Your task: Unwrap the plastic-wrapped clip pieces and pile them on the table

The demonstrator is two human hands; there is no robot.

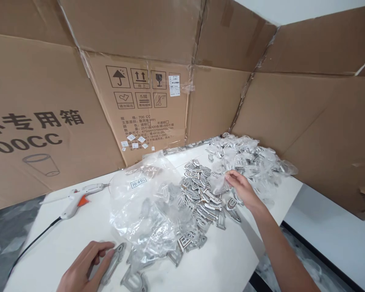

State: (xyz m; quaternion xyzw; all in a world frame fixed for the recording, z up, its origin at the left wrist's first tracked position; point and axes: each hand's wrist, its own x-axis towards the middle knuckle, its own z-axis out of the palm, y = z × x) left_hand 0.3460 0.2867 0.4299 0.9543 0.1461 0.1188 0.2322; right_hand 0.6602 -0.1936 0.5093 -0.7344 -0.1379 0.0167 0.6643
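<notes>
A: In the head view, how are both hands?
B: They are well apart. The left hand [86, 263] holds one grey metal piece [114, 261] at the near side of the white table [225, 251].
A: And the right hand [242, 188]?
B: It pinches some clear plastic film [218, 184], at a heap of metal pieces [200, 194]

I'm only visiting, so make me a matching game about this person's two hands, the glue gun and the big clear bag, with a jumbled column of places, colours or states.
1. Left hand
2. Right hand
3. Glue gun
4. Big clear bag

A. White, with an orange trigger
B. Pinching thin clear plastic
C. Printed "RoHS"
D. Holding a grey piece

Pairs: 1-D, 2-B, 3-A, 4-C
</notes>
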